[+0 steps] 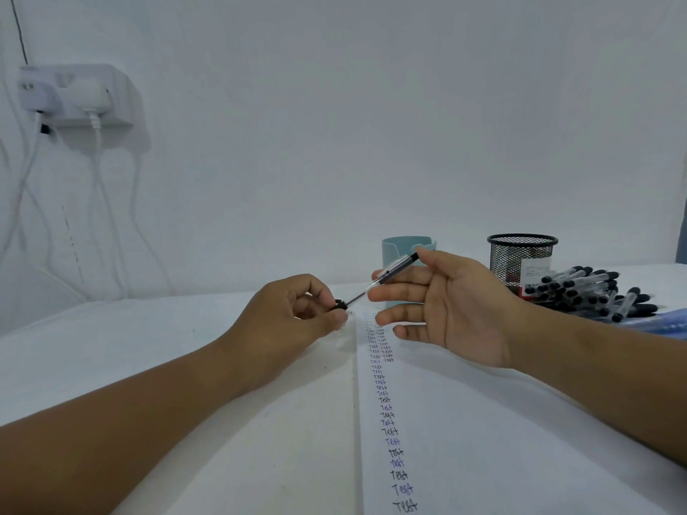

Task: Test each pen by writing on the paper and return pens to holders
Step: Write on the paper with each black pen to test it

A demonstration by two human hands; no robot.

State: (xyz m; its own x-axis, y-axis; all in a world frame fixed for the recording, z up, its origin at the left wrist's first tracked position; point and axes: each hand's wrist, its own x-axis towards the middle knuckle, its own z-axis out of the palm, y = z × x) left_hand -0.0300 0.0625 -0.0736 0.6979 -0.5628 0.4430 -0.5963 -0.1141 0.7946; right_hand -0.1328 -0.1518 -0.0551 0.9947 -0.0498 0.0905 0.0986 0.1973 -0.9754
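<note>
A black-and-clear pen (pixel 390 277) hangs slanted above the table between my hands. My right hand (pixel 442 306) holds its upper barrel between thumb and index finger, the other fingers stretched out. My left hand (pixel 293 310) pinches a small black cap (pixel 340 305) at the pen's lower tip. Below lies the white paper (pixel 483 421) with a long column of handwritten "Test" words. Behind my right hand stands a light blue holder (pixel 396 250). A black mesh holder (pixel 520 258) stands at the right.
A heap of several black-capped pens (pixel 591 293) lies right of the mesh holder, with a blue object (pixel 665 321) at the right edge. A wall socket (pixel 74 94) with plugged chargers and hanging white cables is at the upper left. The table (pixel 148 347) is white.
</note>
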